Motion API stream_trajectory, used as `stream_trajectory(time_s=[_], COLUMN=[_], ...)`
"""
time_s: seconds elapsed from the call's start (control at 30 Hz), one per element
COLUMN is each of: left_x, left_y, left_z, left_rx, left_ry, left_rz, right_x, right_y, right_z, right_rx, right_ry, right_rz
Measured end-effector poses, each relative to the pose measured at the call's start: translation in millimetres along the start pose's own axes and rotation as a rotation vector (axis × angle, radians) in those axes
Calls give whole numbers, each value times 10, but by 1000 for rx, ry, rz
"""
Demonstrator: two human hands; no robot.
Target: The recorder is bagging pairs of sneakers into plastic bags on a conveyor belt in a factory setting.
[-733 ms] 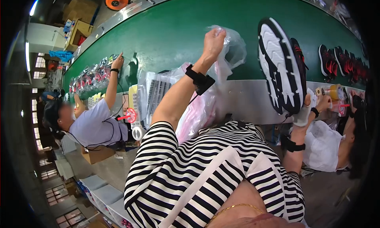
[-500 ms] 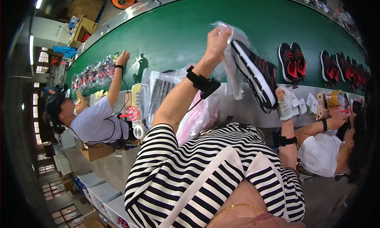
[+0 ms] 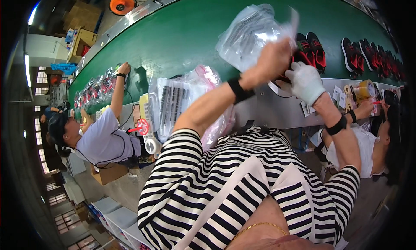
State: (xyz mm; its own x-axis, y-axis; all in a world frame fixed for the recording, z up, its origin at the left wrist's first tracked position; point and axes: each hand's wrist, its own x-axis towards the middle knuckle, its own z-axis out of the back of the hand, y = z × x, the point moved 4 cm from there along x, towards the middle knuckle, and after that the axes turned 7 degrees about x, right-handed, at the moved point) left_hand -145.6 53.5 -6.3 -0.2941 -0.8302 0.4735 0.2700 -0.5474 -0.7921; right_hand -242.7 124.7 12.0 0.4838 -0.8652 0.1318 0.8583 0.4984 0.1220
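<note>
Grip, right hand (image 3: 307,83): white-gloved fingers curled onto a black shoe (image 3: 281,88) with a pale sole and red lining. Left hand (image 3: 275,61): bare, motion-blurred, beside the right edge of a clear plastic bag (image 3: 249,37); fingertips not resolved, so could not tell how tightly, or on what, they were closed. Shoe sat at the near edge of the green work surface (image 3: 186,46), partly hidden by both hands. Bag spread leftward from the left hand, dark print on its film.

Nearest to camera: black-and-white striped shirt (image 3: 208,185). Each wrist carried a black band. Left of the body, along the near edge, lay flat printed bags (image 3: 172,103) and a pink-tinged plastic bag (image 3: 212,135). Bare metal ledge (image 3: 253,111) ran in front of the torso.

Just beyond the gloved hand stood a pair of black-and-red shoes (image 3: 318,48); further right, a row of similar shoes (image 3: 368,54). Co-worker in a white top (image 3: 357,148) at right, near an amber tape roll (image 3: 368,88). Co-worker in a pale shirt (image 3: 104,139) at left reached past plastic-wrapped shoes (image 3: 97,89). Beyond the far edge: orange fan (image 3: 122,4).
</note>
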Motion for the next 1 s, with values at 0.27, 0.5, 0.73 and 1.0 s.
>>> stream_trajectory(time_s=[0.27, 0.5, 0.73, 1.0], left_x=[1136, 459, 393, -398], left_y=[-672, -802, -925, -317], left_z=[151, -100, -11, 354], left_rx=[335, 390, 304, 416], left_ry=[262, 589, 647, 553], left_rz=[-312, -525, -580, -218], right_x=[338, 58, 442, 210], right_y=[561, 273, 821, -37], right_z=[687, 222, 173, -1263], right_rx=[-170, 122, 207, 374], right_ry=[104, -352, 284, 112], right_rz=[468, 398, 276, -19])
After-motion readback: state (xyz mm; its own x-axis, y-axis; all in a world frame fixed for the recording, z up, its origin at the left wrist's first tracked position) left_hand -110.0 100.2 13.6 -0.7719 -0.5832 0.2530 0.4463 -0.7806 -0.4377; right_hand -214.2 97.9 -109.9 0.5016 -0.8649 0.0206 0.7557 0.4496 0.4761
